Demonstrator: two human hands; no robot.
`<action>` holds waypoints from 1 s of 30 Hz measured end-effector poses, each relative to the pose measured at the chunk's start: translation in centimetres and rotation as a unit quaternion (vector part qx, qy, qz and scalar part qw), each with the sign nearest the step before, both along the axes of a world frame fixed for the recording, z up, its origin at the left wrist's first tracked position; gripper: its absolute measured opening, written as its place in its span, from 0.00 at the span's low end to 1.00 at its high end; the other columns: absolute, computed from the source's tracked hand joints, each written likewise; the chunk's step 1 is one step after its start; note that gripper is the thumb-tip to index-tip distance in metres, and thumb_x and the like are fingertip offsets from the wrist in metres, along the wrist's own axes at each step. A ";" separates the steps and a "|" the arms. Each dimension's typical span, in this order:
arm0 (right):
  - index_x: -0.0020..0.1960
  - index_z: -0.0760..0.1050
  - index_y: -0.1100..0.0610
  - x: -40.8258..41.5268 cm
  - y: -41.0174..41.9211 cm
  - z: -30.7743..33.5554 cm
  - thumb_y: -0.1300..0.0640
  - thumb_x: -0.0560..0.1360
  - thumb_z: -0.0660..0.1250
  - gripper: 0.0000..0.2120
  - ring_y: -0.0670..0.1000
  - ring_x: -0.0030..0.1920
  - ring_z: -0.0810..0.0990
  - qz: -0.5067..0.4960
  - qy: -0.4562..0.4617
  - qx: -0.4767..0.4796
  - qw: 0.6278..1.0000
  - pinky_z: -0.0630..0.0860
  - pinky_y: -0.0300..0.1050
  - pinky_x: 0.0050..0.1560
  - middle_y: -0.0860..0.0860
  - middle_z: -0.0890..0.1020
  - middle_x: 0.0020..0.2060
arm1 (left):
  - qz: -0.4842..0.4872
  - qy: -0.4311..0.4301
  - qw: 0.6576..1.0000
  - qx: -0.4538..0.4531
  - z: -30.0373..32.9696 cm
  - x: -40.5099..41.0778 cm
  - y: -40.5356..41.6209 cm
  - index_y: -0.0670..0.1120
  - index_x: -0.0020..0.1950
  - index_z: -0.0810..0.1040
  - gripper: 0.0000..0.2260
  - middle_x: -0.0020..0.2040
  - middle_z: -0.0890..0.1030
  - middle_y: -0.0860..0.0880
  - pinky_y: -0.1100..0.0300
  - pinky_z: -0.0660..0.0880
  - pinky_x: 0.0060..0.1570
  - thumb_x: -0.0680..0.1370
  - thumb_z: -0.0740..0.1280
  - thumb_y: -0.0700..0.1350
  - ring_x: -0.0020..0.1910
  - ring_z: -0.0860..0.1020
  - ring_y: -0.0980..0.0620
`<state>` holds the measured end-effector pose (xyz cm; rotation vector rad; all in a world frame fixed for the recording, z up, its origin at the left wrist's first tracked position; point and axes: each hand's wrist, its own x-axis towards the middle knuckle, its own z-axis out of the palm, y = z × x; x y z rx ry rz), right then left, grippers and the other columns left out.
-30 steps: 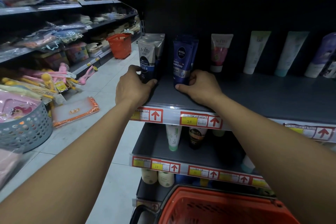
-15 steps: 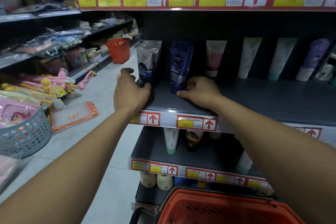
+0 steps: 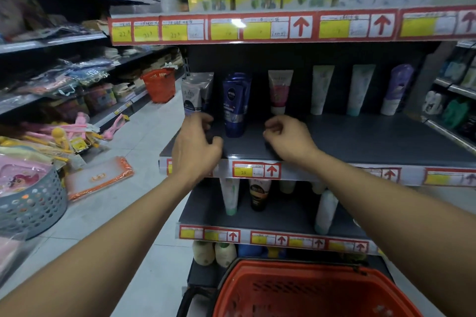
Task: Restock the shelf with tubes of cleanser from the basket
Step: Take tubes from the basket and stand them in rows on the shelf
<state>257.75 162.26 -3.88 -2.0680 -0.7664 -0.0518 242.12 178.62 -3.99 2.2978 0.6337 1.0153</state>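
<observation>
On the dark shelf [image 3: 360,141] stand a row of grey-silver cleanser tubes [image 3: 197,92] at the left and a row of dark blue tubes [image 3: 235,103] beside them. My left hand [image 3: 197,147] hovers just in front of the grey tubes, fingers curled, holding nothing. My right hand [image 3: 288,137] is to the right of the blue tubes, apart from them, fingers loosely curled and empty. The red basket [image 3: 304,291] sits low in front of me; its contents are hidden.
Further right on the shelf stand a pink tube [image 3: 279,91], two pale green tubes [image 3: 320,92] and a purple tube [image 3: 396,90]. Lower shelves hold more tubes and bottles. A grey perforated basket [image 3: 33,203] and another red basket [image 3: 158,85] are on the aisle at left.
Both hands have let go of the tubes and drawn back from them. The camera has tilted up, showing the yellow boxes on the shelf above.
</observation>
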 end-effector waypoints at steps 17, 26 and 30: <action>0.54 0.78 0.55 -5.5 -11.6 -5.2 0.60 0.75 0.69 0.08 0.49 0.50 0.76 -0.065 -0.208 -0.009 0.976 0.77 0.48 0.51 0.47 0.75 0.47 | -0.112 0.066 0.991 0.043 -2.7 -2.3 -11.3 0.55 0.60 0.75 0.13 0.52 0.80 0.57 0.51 0.80 0.49 0.76 0.70 0.47 0.50 0.79 0.54; 0.54 0.78 0.54 -7.5 -16.9 -13.5 0.59 0.75 0.69 0.08 0.52 0.50 0.77 -0.063 -0.156 -0.063 0.984 0.75 0.48 0.50 0.46 0.73 0.46 | -0.181 0.140 0.973 0.008 -10.6 -3.2 -16.2 0.55 0.56 0.74 0.11 0.46 0.78 0.57 0.54 0.74 0.43 0.75 0.68 0.48 0.45 0.78 0.54; 0.52 0.78 0.55 -8.5 -19.0 -18.3 0.59 0.75 0.70 0.07 0.52 0.48 0.75 -0.067 -0.128 -0.106 0.984 0.69 0.45 0.46 0.46 0.72 0.45 | -0.196 0.199 0.960 0.001 -14.9 -3.7 -17.9 0.55 0.53 0.75 0.09 0.46 0.80 0.56 0.53 0.76 0.44 0.74 0.68 0.48 0.46 0.79 0.52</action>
